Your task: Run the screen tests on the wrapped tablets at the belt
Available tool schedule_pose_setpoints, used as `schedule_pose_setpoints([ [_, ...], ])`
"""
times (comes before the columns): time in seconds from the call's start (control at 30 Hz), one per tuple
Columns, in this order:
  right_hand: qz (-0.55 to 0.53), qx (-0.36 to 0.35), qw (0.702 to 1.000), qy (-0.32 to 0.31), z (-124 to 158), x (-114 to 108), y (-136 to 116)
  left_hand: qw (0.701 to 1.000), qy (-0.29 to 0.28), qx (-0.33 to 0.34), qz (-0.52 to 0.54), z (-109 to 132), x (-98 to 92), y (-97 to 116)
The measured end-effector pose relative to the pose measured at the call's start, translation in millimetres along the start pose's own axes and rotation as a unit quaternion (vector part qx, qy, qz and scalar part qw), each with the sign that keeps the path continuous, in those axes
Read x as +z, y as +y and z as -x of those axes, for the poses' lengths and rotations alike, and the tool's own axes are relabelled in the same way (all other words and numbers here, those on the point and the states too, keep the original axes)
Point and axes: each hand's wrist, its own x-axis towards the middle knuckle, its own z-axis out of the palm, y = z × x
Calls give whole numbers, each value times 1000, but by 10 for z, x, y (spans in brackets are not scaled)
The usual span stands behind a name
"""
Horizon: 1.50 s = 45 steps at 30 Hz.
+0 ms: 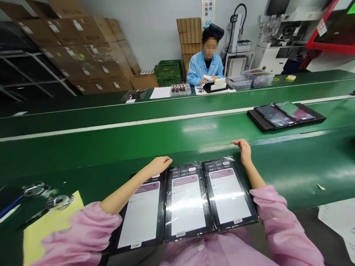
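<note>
Black tablets, three already lit in a row, lie near; my right hand, fingers apart, is beside them, my left hand, grip unclear, too; two others sit on a tray far right

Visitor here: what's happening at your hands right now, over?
Left hand near top of left screen; right hand by upper corner of right screen. Three screens lit, side by side. Left forearm partly covers left screen.

Factory workshop: long green worktop, machinery.
</note>
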Motion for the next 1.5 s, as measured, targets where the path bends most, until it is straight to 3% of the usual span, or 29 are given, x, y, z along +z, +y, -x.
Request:
schedule_pose_setpoints([
  [0.17,-38,57,997,31,45,96,361,998,-54,-42,-2,-46,31,122],
  [0.47,-45,81,996,4,48,92,415,996,-50,-75,23,98,-195,95],
  [0.57,-45,87,995,-7,59,138,391,997,-63,-38,9,2,-47,371],
  [0.7,-42,98,994,-28,91,147,344,994,-102,33,18,-290,234,945],
  [0.83,-34,111,991,-66,117,118,289,987,-146,51,32,-505,287,1285],
  [0.93,-23,127,985,-114,137,102,248,985,-158,55,42,-496,169,1286],
  [1.13,-10,182,956,-230,206,70,179,986,-129,84,60,-303,-10,1143],
  [1.37,-104,254,922,-273,219,88,49,978,-46,173,-104,-67,321,1196],
  [1.5,-181,267,900,-294,184,66,-65,980,-43,171,-94,-81,391,1233],
])
